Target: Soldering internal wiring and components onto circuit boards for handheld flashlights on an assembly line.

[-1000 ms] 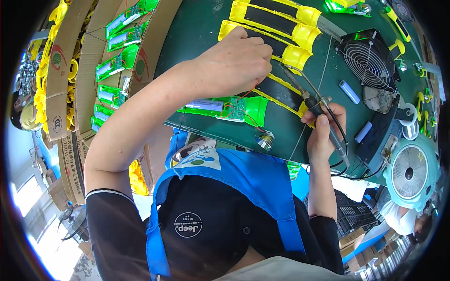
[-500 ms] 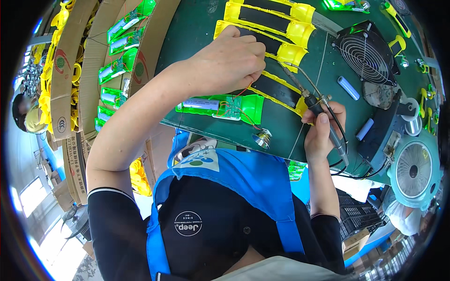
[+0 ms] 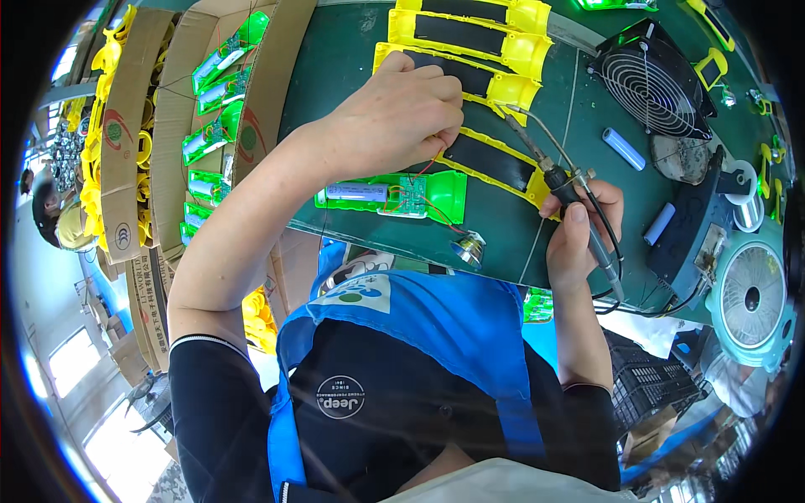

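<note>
My left hand (image 3: pixel 402 113) is closed, its thumb and finger pinching a thin red wire (image 3: pixel 430 162) that rises from a green plastic housing (image 3: pixel 455 196). In that housing lie a pale cylindrical battery (image 3: pixel 356 193) and a small green circuit board (image 3: pixel 408 198). Wires run from the board to a shiny lamp reflector (image 3: pixel 470 248) at the table's near edge. My right hand (image 3: pixel 583 230) grips a soldering iron (image 3: pixel 560 184) with a thin metal tube alongside it. Its tip points up and left, over the yellow frames with black panels (image 3: pixel 495 162). My left hand partly covers these frames.
A cardboard box (image 3: pixel 281 80) with several wired green housings stands at left, beside another holding yellow parts (image 3: pixel 144 149). At right are a black fan (image 3: pixel 650 88), loose batteries (image 3: pixel 624 148), a solder spool (image 3: pixel 742 197) and a pale green fan (image 3: pixel 750 293). The green table (image 3: pixel 344 71) lies beneath.
The view has shifted slightly. Both hands keep their holds on the red wire and the soldering iron, in almost the same places.
</note>
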The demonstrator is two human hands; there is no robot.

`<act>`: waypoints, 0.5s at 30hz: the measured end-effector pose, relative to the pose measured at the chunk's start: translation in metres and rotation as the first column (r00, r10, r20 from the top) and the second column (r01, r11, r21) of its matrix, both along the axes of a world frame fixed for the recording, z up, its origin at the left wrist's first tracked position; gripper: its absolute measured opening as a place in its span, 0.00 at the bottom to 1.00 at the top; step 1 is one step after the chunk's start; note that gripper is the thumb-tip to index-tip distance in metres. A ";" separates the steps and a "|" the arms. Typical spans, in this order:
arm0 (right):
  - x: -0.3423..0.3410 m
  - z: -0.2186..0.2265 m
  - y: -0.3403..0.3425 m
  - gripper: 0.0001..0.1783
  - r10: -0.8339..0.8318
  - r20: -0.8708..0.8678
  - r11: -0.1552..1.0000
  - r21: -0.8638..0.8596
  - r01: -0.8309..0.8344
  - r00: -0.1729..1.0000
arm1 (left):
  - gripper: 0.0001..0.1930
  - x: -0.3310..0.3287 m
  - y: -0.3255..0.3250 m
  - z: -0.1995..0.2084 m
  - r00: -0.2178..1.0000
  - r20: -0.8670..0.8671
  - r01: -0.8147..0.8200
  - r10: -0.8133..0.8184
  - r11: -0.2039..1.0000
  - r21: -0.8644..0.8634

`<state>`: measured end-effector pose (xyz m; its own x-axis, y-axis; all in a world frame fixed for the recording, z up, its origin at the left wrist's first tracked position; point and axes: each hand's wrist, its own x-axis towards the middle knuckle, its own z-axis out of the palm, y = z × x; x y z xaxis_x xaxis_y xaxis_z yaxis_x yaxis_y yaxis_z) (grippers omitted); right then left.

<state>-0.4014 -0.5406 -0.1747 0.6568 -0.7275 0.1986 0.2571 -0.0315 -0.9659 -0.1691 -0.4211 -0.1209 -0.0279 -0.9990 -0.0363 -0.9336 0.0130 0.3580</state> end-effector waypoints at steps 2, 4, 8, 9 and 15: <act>0.000 -0.001 0.000 0.15 -0.005 -0.001 1.000 -0.014 0.005 1.000 | 0.03 0.000 0.000 0.000 1.000 -0.001 -0.005 0.005 1.000 0.021; 0.001 0.000 0.000 0.14 -0.002 0.003 1.000 -0.012 0.002 1.000 | 0.01 0.001 0.001 0.000 1.000 -0.025 -0.002 0.002 1.000 0.007; 0.000 0.002 -0.001 0.14 0.010 0.011 1.000 -0.022 -0.009 1.000 | 0.01 0.006 0.010 0.008 0.986 -0.165 -0.035 0.012 0.990 -0.136; -0.001 0.002 -0.001 0.15 0.009 0.015 0.999 -0.031 -0.008 1.000 | 0.02 0.004 0.015 0.014 0.981 -0.152 -0.151 0.123 0.970 -0.191; -0.006 0.000 0.001 0.15 -0.016 -0.012 0.999 -0.046 0.016 1.000 | 0.05 -0.038 0.029 0.014 0.926 -0.019 -0.376 0.377 0.916 -0.136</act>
